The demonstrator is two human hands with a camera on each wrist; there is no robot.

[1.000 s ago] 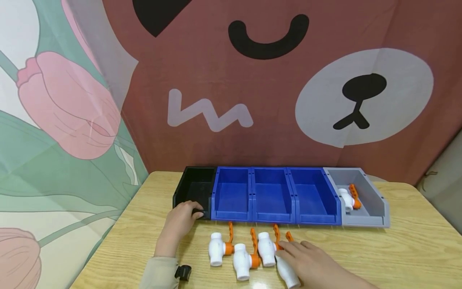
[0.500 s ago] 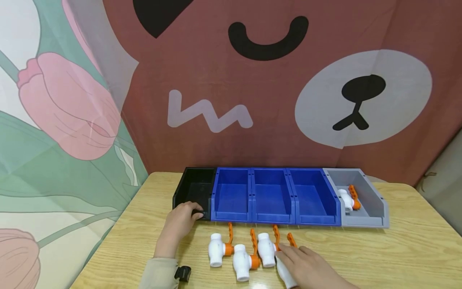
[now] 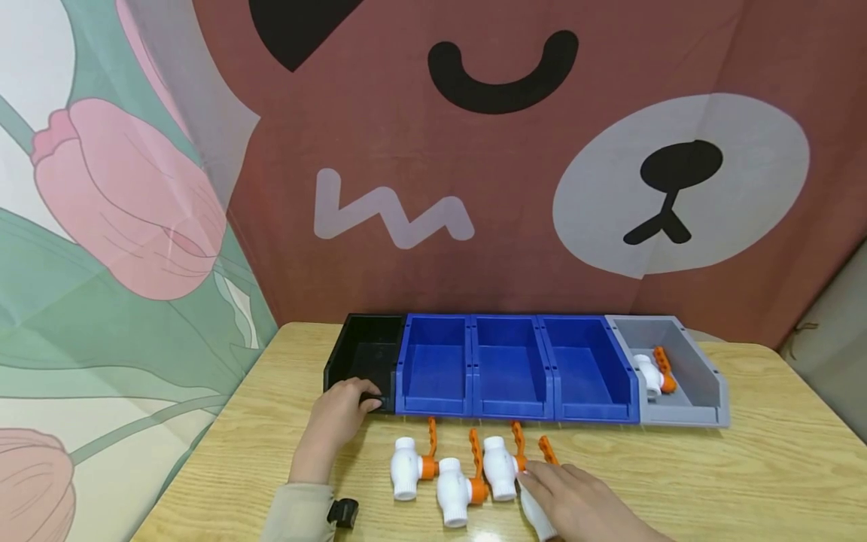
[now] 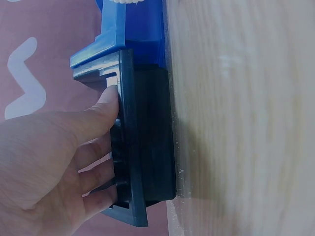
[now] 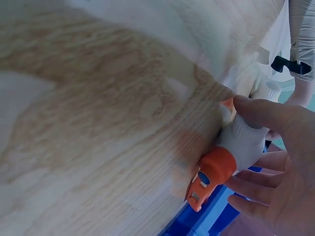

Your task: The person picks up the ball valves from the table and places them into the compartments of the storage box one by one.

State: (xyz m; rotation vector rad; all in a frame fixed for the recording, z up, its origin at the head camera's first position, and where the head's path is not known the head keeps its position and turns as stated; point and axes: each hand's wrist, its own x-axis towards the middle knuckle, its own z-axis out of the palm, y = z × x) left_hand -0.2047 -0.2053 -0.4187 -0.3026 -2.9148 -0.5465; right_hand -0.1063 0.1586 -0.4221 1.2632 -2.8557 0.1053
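Note:
In the head view my left hand [image 3: 344, 410] holds the front rim of the black bin [image 3: 369, 354], fingers over the edge. The left wrist view shows the thumb and fingertips along the front lip of the black bin [image 4: 152, 132]. My right hand [image 3: 576, 497] grips a white ball valve [image 3: 535, 516] with an orange lever handle, covering much of it. In the right wrist view the thumb lies on one side of the ball valve [image 5: 243, 142] and the fingers on the other. Three similar ball valves [image 3: 405, 470] lie to its left, handles pointing toward the bins.
Three blue bins [image 3: 439, 406] stand joined in a row between the black bin and a grey bin [image 3: 687, 414]. Another ball valve [image 3: 650, 376] lies in the grey bin. The wooden table [image 3: 765, 467] meets a printed cloth backdrop [image 3: 406, 278] behind the bins.
My right hand has shifted slightly left and down over the valve, covering more of its white body while more of the orange handle shows. The left hand has stayed put.

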